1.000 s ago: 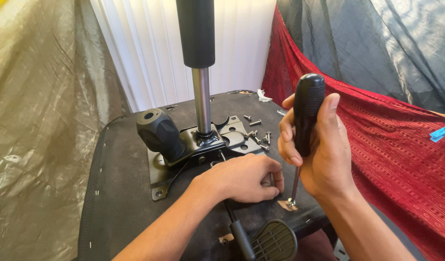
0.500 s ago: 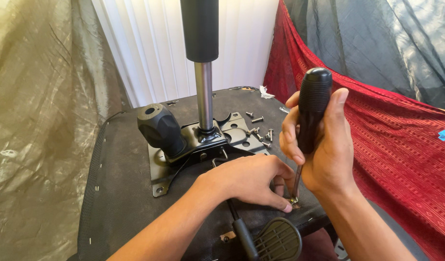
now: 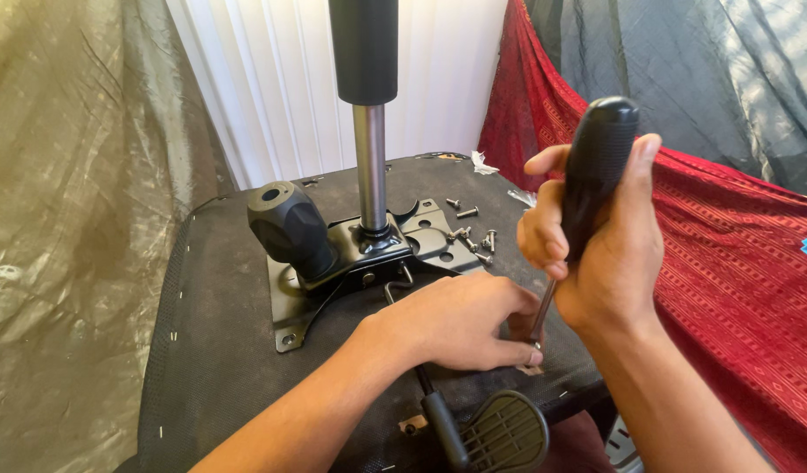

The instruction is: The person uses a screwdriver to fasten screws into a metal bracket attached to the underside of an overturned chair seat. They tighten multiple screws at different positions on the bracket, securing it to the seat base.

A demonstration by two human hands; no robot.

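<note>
Right hand (image 3: pixel 601 250) is fisted around the black screwdriver (image 3: pixel 587 188), held upright over the seat base (image 3: pixel 202 350). Left hand (image 3: pixel 460 320) lies flat, fingertips pinched at the tip, so the screw there is hidden. Loose screws (image 3: pixel 474 236) sit behind.

From my remote seat on the head camera, all I get of the body is two forearms running up from the bottom edge, each ending in a hand: the left hand (image 3: pixel 460 320) and the right hand (image 3: pixel 596 236). Both arms are bare from the frame's edge to the wrist, with no sleeve, cuff or glove anywhere on them, and no watch or strap at either wrist. I make out short, plain nails on the fingers (image 3: pixel 544 254) of the right one, and I cannot tell whether any finger carries a ring.
</note>
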